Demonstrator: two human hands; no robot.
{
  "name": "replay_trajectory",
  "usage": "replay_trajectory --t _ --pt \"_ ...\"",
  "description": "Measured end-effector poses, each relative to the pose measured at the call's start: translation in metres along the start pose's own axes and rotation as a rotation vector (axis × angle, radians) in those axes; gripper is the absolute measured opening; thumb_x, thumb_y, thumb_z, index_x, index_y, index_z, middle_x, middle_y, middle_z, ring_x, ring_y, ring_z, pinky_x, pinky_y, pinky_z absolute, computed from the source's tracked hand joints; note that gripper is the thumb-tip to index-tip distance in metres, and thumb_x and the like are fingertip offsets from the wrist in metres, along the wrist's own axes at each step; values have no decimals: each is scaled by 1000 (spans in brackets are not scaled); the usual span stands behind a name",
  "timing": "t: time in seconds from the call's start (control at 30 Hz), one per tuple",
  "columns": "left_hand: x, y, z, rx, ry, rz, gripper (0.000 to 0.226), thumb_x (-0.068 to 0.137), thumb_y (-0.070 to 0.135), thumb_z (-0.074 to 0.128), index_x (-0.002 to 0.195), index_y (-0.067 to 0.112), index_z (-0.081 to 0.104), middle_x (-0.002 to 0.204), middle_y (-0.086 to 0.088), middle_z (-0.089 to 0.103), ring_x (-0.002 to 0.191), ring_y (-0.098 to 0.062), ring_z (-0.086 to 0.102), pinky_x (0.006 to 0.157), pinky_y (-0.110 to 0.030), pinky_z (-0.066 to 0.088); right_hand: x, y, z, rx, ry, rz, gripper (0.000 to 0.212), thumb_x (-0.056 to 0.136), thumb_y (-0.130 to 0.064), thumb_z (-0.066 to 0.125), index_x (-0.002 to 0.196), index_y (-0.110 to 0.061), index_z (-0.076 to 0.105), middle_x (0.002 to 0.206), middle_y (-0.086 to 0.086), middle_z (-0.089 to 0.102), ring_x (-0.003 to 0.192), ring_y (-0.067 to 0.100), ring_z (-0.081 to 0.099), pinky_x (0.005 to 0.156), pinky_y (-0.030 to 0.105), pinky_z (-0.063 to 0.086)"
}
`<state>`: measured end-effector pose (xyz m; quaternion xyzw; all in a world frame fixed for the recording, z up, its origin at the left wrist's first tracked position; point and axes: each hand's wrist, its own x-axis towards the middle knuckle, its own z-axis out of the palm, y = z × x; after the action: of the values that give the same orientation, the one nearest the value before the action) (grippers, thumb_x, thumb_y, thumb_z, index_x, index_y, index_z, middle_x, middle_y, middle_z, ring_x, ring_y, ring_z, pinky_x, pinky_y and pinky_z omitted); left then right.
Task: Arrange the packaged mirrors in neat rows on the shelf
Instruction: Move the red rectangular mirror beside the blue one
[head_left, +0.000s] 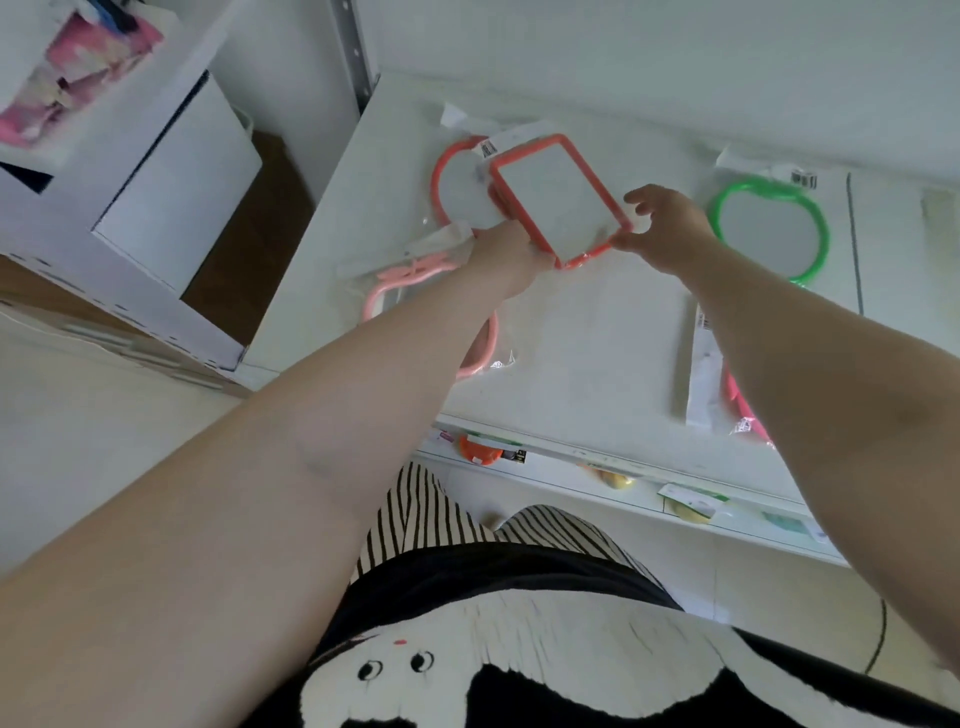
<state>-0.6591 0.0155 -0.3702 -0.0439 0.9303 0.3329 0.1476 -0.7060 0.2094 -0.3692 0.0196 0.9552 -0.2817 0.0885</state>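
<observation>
Left hand (511, 249): gripping orange mirror (561, 200) at its near corner.
Right hand (662, 228): pinching the opposite edge.
Risk: mirror sliding onto the round one (457, 187), spoiling shelf (597, 338) rows.

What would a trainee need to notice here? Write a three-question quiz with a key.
1. True or false: the green-framed mirror lies right of the orange rectangular mirror.
2. Which hands hold the orange rectangular mirror?
3. Under it lies: A) an orange round-framed mirror B) a blue mirror C) a book.

Key: 1 true. 2 both, the left hand and right hand. 3 A.
</observation>
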Motion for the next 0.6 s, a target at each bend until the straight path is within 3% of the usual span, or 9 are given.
replay_trajectory --t 0.13,0.23,0.3,0.37,0.47,0.53,0.6 --pt "24 4 17 -485 20 -257 31 86 18 61 109 -3 63 106 -15 69 96 -32 68 74 -34 52 18 9 12 11 -21 44 65 85 -29 70 142 -15 41 134 8 53 119 26 54 84 27 45" --pt "29 11 22 -747 17 -355 20 88 7 58 106 -2 60 93 -14 65 76 -28 62 66 -35 53 24 11 20 47 -1 73 62 86 -26 68 141 -13 42 130 8 57 113 25 57 80 26 44" --pt "28 14 23 -838 7 -365 6 90 6 58 96 4 55 82 -10 62 67 -22 60 69 -36 56 26 9 24 128 19 110 59 86 -24 69 138 -12 45 126 7 60 102 19 55 80 25 42" --pt "26 15 24 -907 1 -392 15 91 5 57 81 12 48 83 -8 62 66 -20 64 71 -36 58 26 8 26 198 7 162 54 84 -24 71 133 -11 51 119 9 63 96 18 53 81 27 42" --pt "22 14 21 -1017 4 -391 14 91 -5 54 86 8 51 84 -11 62 52 -17 66 56 -28 60 20 6 23 311 -2 253 29 79 -19 75 105 -9 66 94 9 62 84 21 55 75 33 47" --pt "18 12 16 -1051 29 -380 17 88 -9 56 99 4 56 88 -12 62 59 -25 67 72 -38 61 14 1 17 426 -6 279 13 76 -12 77 77 -11 64 82 8 62 80 22 57 79 35 53" --pt "11 12 8 -1036 57 -371 29 84 -12 57 110 1 57 95 -13 65 78 -32 69 82 -43 59 5 -6 9 528 -8 283 18 76 -8 77 71 -15 61 83 8 64 79 20 60 80 30 55"
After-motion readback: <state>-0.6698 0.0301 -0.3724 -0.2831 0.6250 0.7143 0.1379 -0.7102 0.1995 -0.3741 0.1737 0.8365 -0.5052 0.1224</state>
